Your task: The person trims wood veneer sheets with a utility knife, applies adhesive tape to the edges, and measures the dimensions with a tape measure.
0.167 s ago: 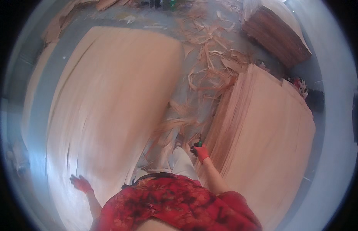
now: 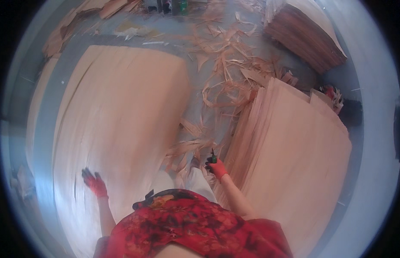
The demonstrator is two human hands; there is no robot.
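Observation:
A wide, pale wood veneer sheet [image 2: 122,107] lies on my left, with a few long splits near its left side. My left hand [image 2: 96,185], in a red glove with dark fingertips, is spread over its near part; whether the palm presses on it I cannot tell. In my right hand [image 2: 217,168], gloved the same way, is a small green-handled tool [image 2: 214,158] with a thin dark tip pointing away from me. That hand is closed round the handle, above the gap between the sheet and a veneer stack [image 2: 294,146] on my right.
Torn veneer strips [image 2: 228,90] litter the grey floor ahead and the gap by my feet. Another veneer stack [image 2: 305,38] with dark edges stands at the far right. Loose veneer pieces [image 2: 75,26] lie at the far left. A dark object [image 2: 351,112] sits beyond the right stack.
My left hand has moved farther away from me over the sheet. My right hand has shifted slightly left, and the tool's tip now shows. The sheet's far edge appears nearer.

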